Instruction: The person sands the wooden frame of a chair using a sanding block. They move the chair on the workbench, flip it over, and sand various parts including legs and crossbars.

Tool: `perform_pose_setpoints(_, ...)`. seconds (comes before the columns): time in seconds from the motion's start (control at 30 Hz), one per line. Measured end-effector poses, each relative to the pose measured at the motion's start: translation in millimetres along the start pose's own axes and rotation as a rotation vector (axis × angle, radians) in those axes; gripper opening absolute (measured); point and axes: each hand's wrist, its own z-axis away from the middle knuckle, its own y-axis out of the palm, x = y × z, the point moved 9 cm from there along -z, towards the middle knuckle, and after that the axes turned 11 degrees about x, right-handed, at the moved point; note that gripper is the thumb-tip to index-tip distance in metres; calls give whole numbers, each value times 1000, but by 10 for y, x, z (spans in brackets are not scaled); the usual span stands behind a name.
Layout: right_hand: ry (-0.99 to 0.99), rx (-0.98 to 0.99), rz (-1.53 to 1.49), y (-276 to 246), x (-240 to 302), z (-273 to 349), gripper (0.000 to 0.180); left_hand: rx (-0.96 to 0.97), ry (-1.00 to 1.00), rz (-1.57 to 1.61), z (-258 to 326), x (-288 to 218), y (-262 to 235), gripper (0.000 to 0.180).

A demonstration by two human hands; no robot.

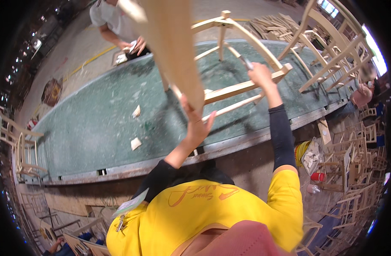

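Item: one unfinished wooden chair frame [231, 92], pale and bare, on the green-topped workbench [97, 128], right of the bench's middle. A broad upright member of it, blurred, rises close to the camera.

Left hand [197, 130]: cupped against the lower end of that upright, fingers on its left side, thumb on its right.

Right hand [261, 76]: closed around a slim greyish hand tool [248, 64], exact kind unclear, above the frame's right side.

On the bench, left of the frame: two pale crumpled scraps, one nearer [136, 144], one farther [137, 112].

On the bench, far right: wooden chairs [327, 64] standing close together. At the left end: further wooden chairs [28, 153].

Beyond the far edge, left: a co-worker in a white shirt [106, 15], both hands at a small white object. Beyond the far edge, right: a heap of wooden strips [275, 27].

Floor, near right: a red container [317, 176]; many chair frames [357, 205], crowded together.
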Motion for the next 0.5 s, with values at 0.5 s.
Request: perform_pose_setpoints(0.5, -112, -229, -357, -1195, -3472, 46, 38, 523, 204, 153, -1062, -920, 3001, 106)
